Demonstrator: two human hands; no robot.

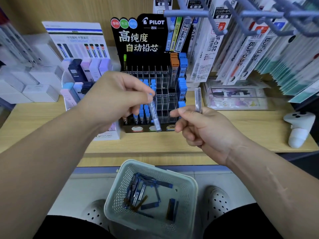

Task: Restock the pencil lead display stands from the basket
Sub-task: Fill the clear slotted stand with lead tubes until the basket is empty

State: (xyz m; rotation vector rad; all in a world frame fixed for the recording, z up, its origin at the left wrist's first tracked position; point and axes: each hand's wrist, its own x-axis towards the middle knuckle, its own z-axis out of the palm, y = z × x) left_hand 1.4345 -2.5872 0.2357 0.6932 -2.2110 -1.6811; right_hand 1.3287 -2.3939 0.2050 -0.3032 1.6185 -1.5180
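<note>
1. In front of the black Pilot display stand [138, 40], the left hand [117, 95] pinches a blue-capped clear lead tube [154, 114].
2. The right hand [200, 130] grips another clear tube [198, 100] upright.
3. Below, a pale perforated plastic basket [189, 184] holds more tubes.

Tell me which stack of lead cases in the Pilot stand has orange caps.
The orange-capped stack in the back row of the Pilot stand, second column from the right; the blue-capped stack stands right of it.
</note>
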